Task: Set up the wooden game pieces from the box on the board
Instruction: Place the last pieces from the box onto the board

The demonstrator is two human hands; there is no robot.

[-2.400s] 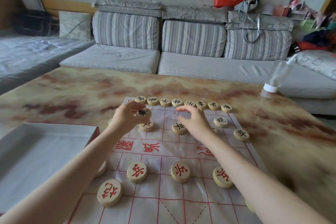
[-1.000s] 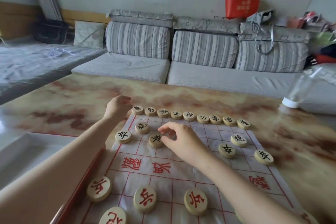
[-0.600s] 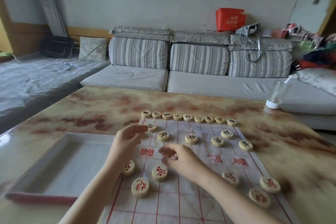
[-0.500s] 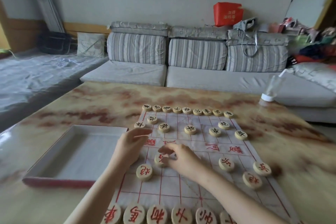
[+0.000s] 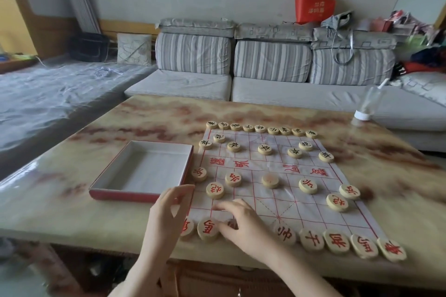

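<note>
Wooden pieces (image 5: 307,185): ranged on board (image 5: 265,166); box (image 5: 120,194) empty; left hand (image 5: 169,214) fingers (image 5: 181,190) loosely curled, holding nothing; right hand (image 5: 243,224) fingers (image 5: 224,205) over near row (image 5: 336,243), grip indeterminable. Risk: nudged pieces drop off desk (image 5: 72,212) edge.

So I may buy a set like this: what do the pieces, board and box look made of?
The pieces look like pale, smooth-finished wood: light tan discs with red or black characters. The board seems to be a thin glossy sheet, plastic or coated paper; it ripples and catches the light. The box looks like cardboard: thin walls, red outside, white inside.
</note>
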